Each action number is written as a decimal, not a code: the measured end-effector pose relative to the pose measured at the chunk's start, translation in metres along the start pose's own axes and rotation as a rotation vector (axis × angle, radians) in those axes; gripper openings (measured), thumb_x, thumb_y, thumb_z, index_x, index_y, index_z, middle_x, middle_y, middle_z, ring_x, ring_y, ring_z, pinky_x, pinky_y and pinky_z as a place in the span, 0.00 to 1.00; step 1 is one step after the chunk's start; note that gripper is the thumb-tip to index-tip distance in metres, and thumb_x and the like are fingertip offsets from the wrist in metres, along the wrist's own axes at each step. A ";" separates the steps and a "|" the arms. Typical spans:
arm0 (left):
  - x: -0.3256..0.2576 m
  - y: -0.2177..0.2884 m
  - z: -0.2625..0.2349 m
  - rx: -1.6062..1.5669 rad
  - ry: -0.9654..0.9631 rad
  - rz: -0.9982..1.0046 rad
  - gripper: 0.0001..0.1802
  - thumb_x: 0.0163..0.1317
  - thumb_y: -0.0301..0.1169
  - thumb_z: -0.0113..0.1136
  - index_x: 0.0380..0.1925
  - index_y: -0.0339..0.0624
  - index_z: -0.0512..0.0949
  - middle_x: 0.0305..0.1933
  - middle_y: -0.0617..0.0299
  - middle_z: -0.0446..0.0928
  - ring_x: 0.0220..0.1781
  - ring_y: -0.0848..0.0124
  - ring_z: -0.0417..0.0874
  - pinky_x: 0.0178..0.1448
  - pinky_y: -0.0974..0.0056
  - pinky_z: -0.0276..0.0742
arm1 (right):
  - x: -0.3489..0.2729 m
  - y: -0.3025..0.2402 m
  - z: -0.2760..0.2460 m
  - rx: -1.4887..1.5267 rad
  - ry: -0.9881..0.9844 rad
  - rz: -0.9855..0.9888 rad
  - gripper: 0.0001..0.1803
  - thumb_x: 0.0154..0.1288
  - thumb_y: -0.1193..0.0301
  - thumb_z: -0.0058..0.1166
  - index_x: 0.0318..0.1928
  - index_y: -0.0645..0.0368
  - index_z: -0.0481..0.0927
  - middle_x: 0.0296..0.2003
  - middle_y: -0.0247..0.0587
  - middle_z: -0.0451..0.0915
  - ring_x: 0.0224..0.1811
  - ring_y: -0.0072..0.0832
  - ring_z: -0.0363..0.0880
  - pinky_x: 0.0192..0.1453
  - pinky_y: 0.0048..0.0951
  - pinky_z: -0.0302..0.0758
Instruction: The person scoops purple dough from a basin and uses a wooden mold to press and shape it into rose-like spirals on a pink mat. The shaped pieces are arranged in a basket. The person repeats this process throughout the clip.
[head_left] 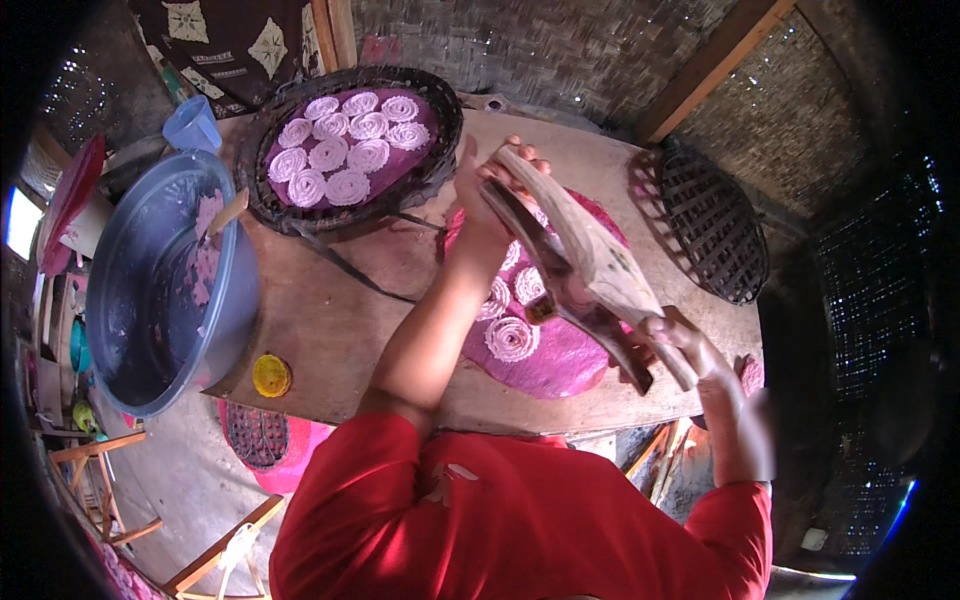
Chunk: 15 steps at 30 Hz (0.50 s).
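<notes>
Both my hands grip a long wooden hand press with two arms, a pale upper one (600,255) and a dark lower one (525,222). My left hand (480,190) wraps round its far end, and my right hand (695,348) closes round the near right end. The press is tilted above a round pink sheet (550,375) on the table. Several pale pink dough rosettes (511,340) lie on that sheet, partly hidden by the press and my left arm. Farther left, a dark woven tray (448,120) holds more rosettes (328,154) on a pink sheet.
A large blue basin (120,290), smeared with pink dough, stands at the table's left with a wooden stick (228,212) at its rim. Behind it is a light-blue jug (193,125). A yellow round thing (271,376) lies by the near edge. An openwork tray (712,225) rests at right.
</notes>
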<state>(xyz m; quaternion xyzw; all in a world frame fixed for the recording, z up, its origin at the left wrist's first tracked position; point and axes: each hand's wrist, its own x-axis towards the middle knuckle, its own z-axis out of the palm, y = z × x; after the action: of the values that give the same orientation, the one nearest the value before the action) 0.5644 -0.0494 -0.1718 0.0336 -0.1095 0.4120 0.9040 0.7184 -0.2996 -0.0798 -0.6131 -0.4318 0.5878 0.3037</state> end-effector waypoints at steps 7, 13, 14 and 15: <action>-0.037 0.020 -0.023 0.122 -0.016 0.003 0.21 0.71 0.55 0.46 0.39 0.50 0.75 0.36 0.66 0.76 0.42 0.63 0.77 0.42 0.59 0.78 | 0.011 0.033 0.010 0.169 -0.183 0.018 0.44 0.61 0.39 0.50 0.60 0.70 0.73 0.37 0.56 0.83 0.33 0.39 0.86 0.36 0.32 0.83; -0.042 0.017 -0.042 0.017 -0.138 0.112 0.14 0.68 0.45 0.56 0.41 0.47 0.76 0.37 0.65 0.76 0.44 0.64 0.76 0.26 0.72 0.73 | 0.056 0.081 0.031 0.594 -0.304 0.025 0.46 0.68 0.33 0.30 0.71 0.59 0.56 0.46 0.74 0.77 0.34 0.58 0.84 0.37 0.51 0.84; -0.041 0.017 -0.043 -0.001 -0.153 0.126 0.13 0.68 0.44 0.56 0.41 0.47 0.76 0.37 0.65 0.76 0.44 0.65 0.76 0.26 0.72 0.73 | 0.065 0.090 0.036 0.809 -0.340 0.106 0.46 0.67 0.32 0.31 0.67 0.60 0.62 0.46 0.72 0.77 0.34 0.55 0.84 0.38 0.50 0.84; -0.040 0.016 -0.043 0.022 -0.137 0.137 0.13 0.67 0.42 0.57 0.41 0.46 0.76 0.38 0.65 0.76 0.44 0.65 0.76 0.26 0.73 0.72 | 0.072 0.099 0.042 0.879 -0.378 0.091 0.46 0.67 0.32 0.32 0.66 0.60 0.64 0.45 0.70 0.78 0.33 0.52 0.84 0.37 0.49 0.84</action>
<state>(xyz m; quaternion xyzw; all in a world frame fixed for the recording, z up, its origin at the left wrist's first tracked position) 0.5340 -0.0617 -0.2235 0.0638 -0.1685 0.4708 0.8637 0.6894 -0.2849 -0.2054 -0.3273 -0.1626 0.8286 0.4241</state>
